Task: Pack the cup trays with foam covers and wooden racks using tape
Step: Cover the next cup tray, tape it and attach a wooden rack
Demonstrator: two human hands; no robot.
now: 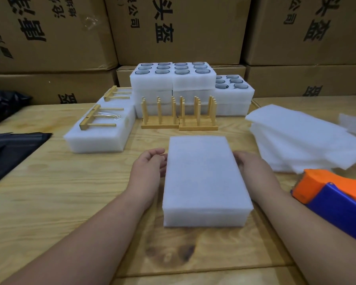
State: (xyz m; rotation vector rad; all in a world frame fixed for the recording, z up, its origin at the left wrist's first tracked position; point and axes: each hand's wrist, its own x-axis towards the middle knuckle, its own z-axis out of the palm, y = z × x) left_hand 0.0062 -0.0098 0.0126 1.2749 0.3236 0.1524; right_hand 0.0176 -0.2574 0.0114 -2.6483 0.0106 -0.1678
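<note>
A white foam tray with a flat foam cover (203,177) lies in front of me on the wooden table (49,192). My left hand (149,167) rests against its left side with relaxed fingers. My right hand (249,167) presses against its right side, fingers partly hidden behind the foam. Two upright wooden racks (179,115) stand behind it. Stacked foam cup trays with glass cups (183,79) sit at the back. A packed foam block with a wooden rack taped on top (100,128) lies at the left. An orange and blue tape dispenser (335,198) sits at the right.
A loose pile of foam cover sheets (296,138) lies at the right. Black plastic bags (8,145) lie along the left edge of the table. Large cardboard boxes (173,27) form a wall behind the table.
</note>
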